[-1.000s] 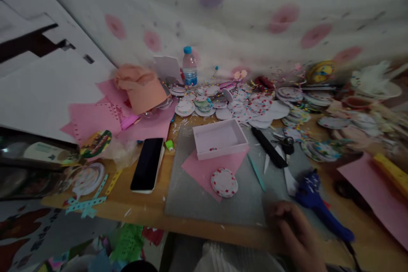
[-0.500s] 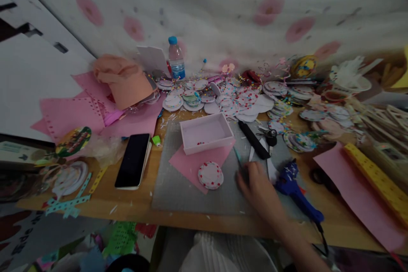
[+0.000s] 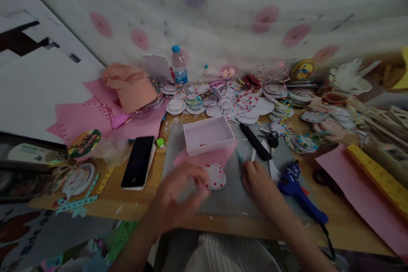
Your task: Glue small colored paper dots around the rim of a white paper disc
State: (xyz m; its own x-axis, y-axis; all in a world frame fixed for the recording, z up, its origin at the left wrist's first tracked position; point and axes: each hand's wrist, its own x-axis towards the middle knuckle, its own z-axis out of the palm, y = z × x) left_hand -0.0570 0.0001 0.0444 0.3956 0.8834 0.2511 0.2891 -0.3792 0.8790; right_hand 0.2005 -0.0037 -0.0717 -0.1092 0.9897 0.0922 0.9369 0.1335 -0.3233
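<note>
My left hand (image 3: 181,189) is blurred, its fingers apart, just left of a round white disc with red dots (image 3: 215,177). Whether a fingertip touches the disc cannot be made out. On the grey cutting mat (image 3: 219,204), my right hand (image 3: 256,178) is closed around a thin teal-tipped tool (image 3: 239,156). Behind the disc, a white open box (image 3: 208,135) with tiny red bits inside rests partly on a pink sheet (image 3: 225,156).
A black phone (image 3: 138,162) lies at the left. Right of my right hand are a black-handled tool (image 3: 255,141), keys (image 3: 270,135) and a blue glue gun (image 3: 299,193). Decorated discs (image 3: 245,100) and a water bottle (image 3: 179,68) stand behind.
My left hand has come into view from below and reached the disc's left side. My right hand stays by the thin tool. The whole view has shifted slightly.
</note>
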